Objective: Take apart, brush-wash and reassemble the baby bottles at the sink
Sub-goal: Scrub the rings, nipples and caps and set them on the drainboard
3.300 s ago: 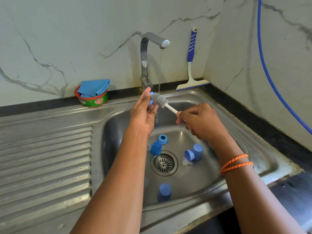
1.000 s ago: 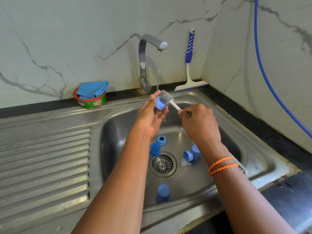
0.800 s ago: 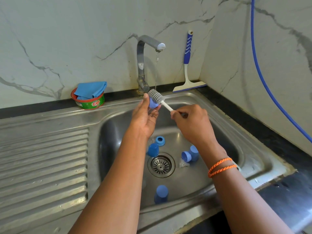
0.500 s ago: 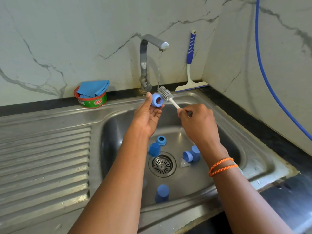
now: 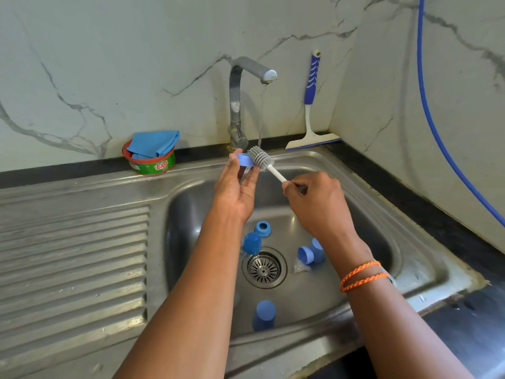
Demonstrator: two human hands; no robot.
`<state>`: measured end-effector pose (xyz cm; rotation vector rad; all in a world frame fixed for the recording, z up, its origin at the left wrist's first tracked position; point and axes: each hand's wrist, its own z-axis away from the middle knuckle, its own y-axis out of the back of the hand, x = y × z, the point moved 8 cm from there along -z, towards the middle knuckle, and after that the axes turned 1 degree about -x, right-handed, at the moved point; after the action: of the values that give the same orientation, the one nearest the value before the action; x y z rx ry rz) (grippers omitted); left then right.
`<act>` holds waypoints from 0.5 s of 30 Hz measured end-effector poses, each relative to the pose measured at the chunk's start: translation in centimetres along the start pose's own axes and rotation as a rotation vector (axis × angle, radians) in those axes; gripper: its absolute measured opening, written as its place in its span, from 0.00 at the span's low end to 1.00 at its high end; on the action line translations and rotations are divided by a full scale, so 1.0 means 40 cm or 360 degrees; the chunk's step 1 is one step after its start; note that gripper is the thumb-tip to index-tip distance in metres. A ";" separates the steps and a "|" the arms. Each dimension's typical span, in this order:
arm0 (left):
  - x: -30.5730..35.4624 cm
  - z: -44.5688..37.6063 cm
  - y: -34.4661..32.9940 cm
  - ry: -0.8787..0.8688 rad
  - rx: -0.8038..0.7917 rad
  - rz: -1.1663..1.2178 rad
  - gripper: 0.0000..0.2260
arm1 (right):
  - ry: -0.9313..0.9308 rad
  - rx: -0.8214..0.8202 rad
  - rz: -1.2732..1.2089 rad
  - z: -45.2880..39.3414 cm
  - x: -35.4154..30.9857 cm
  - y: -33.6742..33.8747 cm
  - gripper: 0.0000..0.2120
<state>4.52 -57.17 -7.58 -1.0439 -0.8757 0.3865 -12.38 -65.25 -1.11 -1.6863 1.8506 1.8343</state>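
My left hand pinches a small blue bottle ring at its fingertips, held up over the sink under the faucet. My right hand grips the white handle of a grey silicone bottle brush, whose bristle head touches the ring. A thin stream of water runs from the faucet onto the brush. Several blue bottle parts lie in the sink basin: a ring, a cap, two caps right of the drain, and one cap near the front wall.
A steel drainboard lies to the left. A green soap tub with a blue cloth stands at the back edge. A blue-handled squeegee leans in the corner. A blue hose runs down the right wall. The drain is mid-basin.
The ring has turned in my left fingertips, from facing me to edge-on, and the brush head has stayed rubbing against it under the running water.
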 end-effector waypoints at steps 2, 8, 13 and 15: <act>-0.006 0.007 -0.004 0.0025 -0.0004 0.0011 0.18 | 0.0030 -0.0001 -0.0051 0.005 -0.015 -0.004 0.17; -0.028 0.031 -0.018 0.0155 -0.0072 -0.0128 0.12 | 0.0026 0.0058 -0.0098 0.007 -0.022 -0.018 0.18; -0.024 0.028 -0.024 0.0228 -0.0166 -0.0208 0.10 | -0.0014 0.0080 -0.0138 0.002 -0.016 -0.012 0.19; -0.029 0.025 -0.026 0.0238 -0.0159 -0.0225 0.14 | -0.0014 0.0071 -0.0120 0.003 -0.020 -0.008 0.17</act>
<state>2.89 -57.82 -6.99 -1.0811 -0.8350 0.1452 -11.90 -64.58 -0.85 -1.7059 1.7851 1.7557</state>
